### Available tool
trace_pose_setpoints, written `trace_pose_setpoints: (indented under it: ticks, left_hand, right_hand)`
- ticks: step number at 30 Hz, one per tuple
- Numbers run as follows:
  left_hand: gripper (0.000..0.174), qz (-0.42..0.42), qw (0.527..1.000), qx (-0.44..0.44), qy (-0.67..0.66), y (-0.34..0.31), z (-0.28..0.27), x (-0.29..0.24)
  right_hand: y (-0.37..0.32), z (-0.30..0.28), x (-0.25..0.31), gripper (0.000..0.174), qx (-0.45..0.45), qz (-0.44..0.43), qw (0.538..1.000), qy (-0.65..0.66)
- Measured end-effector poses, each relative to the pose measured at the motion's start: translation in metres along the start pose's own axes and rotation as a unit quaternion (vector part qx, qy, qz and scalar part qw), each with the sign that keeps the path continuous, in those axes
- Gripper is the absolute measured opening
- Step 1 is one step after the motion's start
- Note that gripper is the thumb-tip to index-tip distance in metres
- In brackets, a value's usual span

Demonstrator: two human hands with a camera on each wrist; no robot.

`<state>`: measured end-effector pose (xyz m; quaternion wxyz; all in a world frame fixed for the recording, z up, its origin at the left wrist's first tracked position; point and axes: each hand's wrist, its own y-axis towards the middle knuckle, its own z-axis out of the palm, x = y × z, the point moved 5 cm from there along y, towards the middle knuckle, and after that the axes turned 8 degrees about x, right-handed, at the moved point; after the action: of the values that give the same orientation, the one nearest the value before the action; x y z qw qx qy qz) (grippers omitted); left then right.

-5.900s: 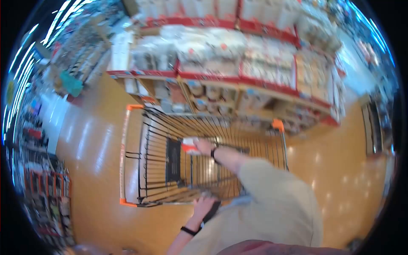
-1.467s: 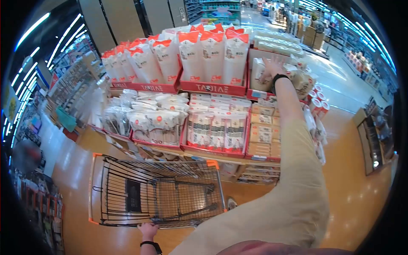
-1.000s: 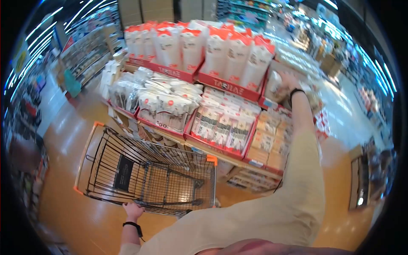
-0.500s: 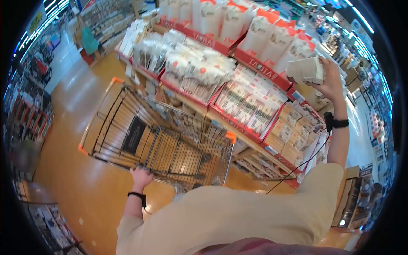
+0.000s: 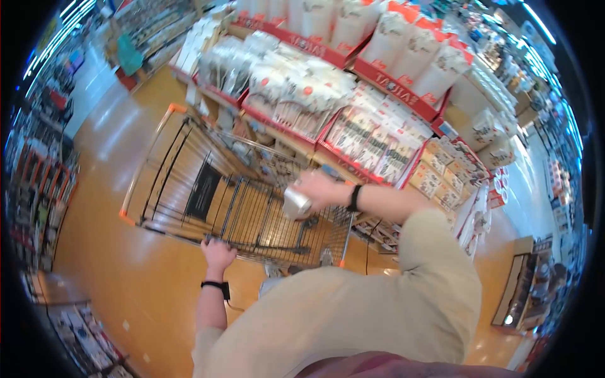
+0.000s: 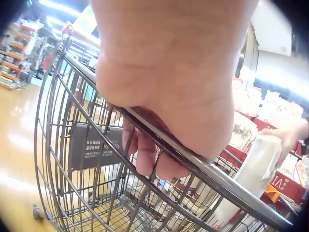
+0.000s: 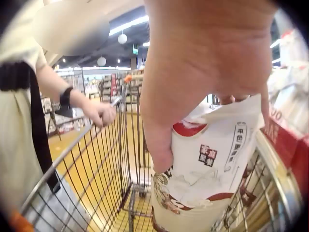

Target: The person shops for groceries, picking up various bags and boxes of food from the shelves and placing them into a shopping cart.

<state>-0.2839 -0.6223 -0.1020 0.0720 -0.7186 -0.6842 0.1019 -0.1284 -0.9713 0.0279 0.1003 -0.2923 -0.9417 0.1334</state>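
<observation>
My right hand (image 5: 322, 189) holds a white printed packet (image 5: 295, 205) over the basket of the shopping cart (image 5: 146, 165). In the right wrist view the thumb lies along one side of the packet (image 7: 205, 166), with the other fingers behind its top edge. The packet has dark characters and a red-brown band near its lower end; its contents are hidden. My left hand (image 5: 218, 254) grips the near side rail of the cart. In the left wrist view its fingers (image 6: 145, 157) curl under the metal rail (image 6: 212, 174).
A display shelf (image 5: 296, 137) runs along the cart's far side, stocked with red-topped white packs (image 5: 391, 44), bagged goods (image 5: 302, 85) and small boxes (image 5: 444, 176). Another low stand (image 5: 520, 290) is at the right. Orange-brown floor (image 5: 107, 252) extends to the left.
My right hand has brought the white packet from the shelf's right end down and left, over the cart. My left hand has stayed on the rail.
</observation>
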Motion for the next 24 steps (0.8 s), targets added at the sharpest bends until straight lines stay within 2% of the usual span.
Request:
trace_pose_setpoints:
  ticks: [1, 2, 4, 6, 9, 10, 11, 12, 13, 14, 15, 16, 17, 18, 20, 23, 24]
  left_hand:
    - [0.03, -0.001, 1.0, -0.002, -0.009, -0.001, -0.002, -0.002]
    - [0.03, -0.002, 1.0, -0.002, -0.017, -0.004, -0.007, -0.002]
    - [0.028, -0.004, 0.999, 0.026, -0.029, -0.005, -0.015, -0.006]
    - [0.027, -0.002, 1.0, -0.006, -0.022, -0.003, -0.007, -0.003]
    - [0.026, 0.011, 0.999, -0.035, -0.02, -0.004, 0.0, 0.001]
    - [0.025, 0.014, 0.999, -0.044, -0.022, -0.003, -0.001, 0.0]
    - [0.025, 0.005, 0.999, -0.028, -0.025, -0.003, -0.003, -0.001]
    - [0.025, 0.003, 1.0, -0.024, -0.02, -0.003, -0.006, -0.001]
    - [0.025, 0.0, 1.0, -0.021, -0.016, -0.002, -0.008, -0.003]
    - [0.025, -0.004, 1.0, -0.017, -0.013, -0.002, -0.006, -0.004]
    - [0.024, -0.011, 0.999, -0.016, -0.036, -0.001, 0.0, 0.0]
    - [0.025, -0.01, 0.999, -0.013, -0.031, -0.001, 0.001, -0.001]
    - [0.025, -0.011, 1.0, -0.011, -0.027, -0.003, -0.002, -0.003]
    - [0.025, -0.015, 1.0, -0.009, -0.021, -0.003, -0.005, -0.004]
    - [0.026, -0.029, 0.999, 0.021, -0.019, -0.003, -0.004, -0.003]
    - [0.028, -0.025, 0.999, 0.021, -0.001, 0.001, -0.004, -0.002]
    - [0.029, -0.03, 0.999, 0.015, 0.005, -0.003, -0.002, -0.002]
  right_hand:
    - [0.017, 0.037, 0.002, 0.081, 0.035, 0.019, 0.999, -0.036]
    - [0.027, 0.06, 0.005, 0.081, 0.055, 0.026, 0.998, 0.009]
    - [0.04, 0.098, 0.0, 0.079, 0.064, 0.053, 0.996, 0.043]
    - [0.037, 0.118, -0.013, 0.077, 0.054, 0.074, 0.994, 0.057]
    - [0.01, 0.068, -0.035, 0.076, -0.028, 0.062, 0.995, 0.066]
    - [-0.014, 0.021, -0.045, 0.07, -0.079, 0.055, 0.989, 0.117]
    - [-0.041, -0.03, -0.062, 0.062, -0.156, 0.036, 0.981, 0.111]
    - [-0.07, -0.071, -0.085, 0.061, -0.193, 0.086, 0.969, 0.125]
    - [-0.112, -0.1, -0.124, 0.064, -0.318, 0.146, 0.934, 0.076]
    - [-0.157, -0.142, -0.145, 0.053, -0.42, 0.254, 0.871, 0.015]
    - [-0.192, -0.147, -0.217, 0.058, -0.483, 0.313, 0.817, 0.006]
    - [-0.236, -0.191, -0.227, 0.065, -0.463, 0.44, 0.767, 0.069]
    - [-0.271, -0.214, -0.246, 0.074, -0.553, 0.428, 0.715, 0.018]
    - [-0.303, -0.21, -0.319, 0.087, -0.53, 0.53, 0.66, -0.051]
    - [-0.345, -0.222, -0.369, 0.105, -0.548, 0.576, 0.607, 0.011]
    - [-0.379, -0.211, -0.463, 0.12, -0.531, 0.587, 0.608, -0.068]
    - [-0.381, -0.214, -0.467, 0.122, -0.536, 0.562, 0.63, -0.011]
